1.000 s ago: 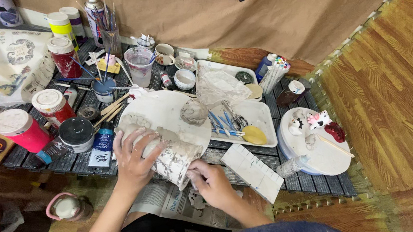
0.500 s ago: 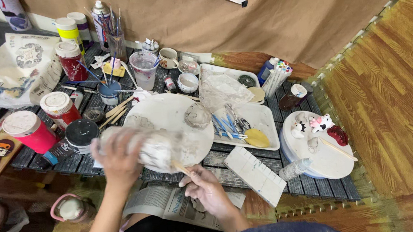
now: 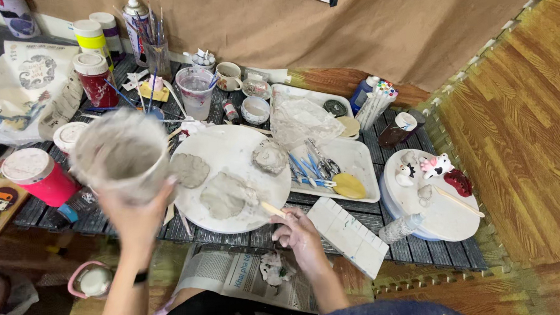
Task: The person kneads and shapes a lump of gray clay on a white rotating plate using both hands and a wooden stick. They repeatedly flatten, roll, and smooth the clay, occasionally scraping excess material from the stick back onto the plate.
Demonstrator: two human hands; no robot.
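The left hand (image 3: 136, 213) is holding a clay-smeared cup (image 3: 121, 154) up toward the camera, fingers wrapped around its underside and clamped on it. The cup is tipping so that its open mouth is facing the lens, and it is looking blurred. It is hanging above the left edge of the slatted table (image 3: 425, 249), just left of the round white board (image 3: 238, 153).

The right hand (image 3: 297, 233) is resting at the board's near edge, its fingers curling shut around a small wooden stick (image 3: 272, 209) whose tip is pointing up and to the left onto the board. On the board three pieces of grey clay are lying: a flat slab (image 3: 226, 195) near the stick, a smaller flat piece (image 3: 191, 170) to its left, and a lump (image 3: 270, 156) at the far right side.

A red jar (image 3: 38, 178) with a white lid is standing left of the cup. A white tray (image 3: 350, 160) with blue tools and a yellow sponge is sitting just right of the board, and a white palette (image 3: 348, 236) is lying near the right hand. Farther right, a second round plate (image 3: 445, 206) is carrying small painted figures. A newspaper (image 3: 241, 278) is lying across the person's lap, below the table edge.
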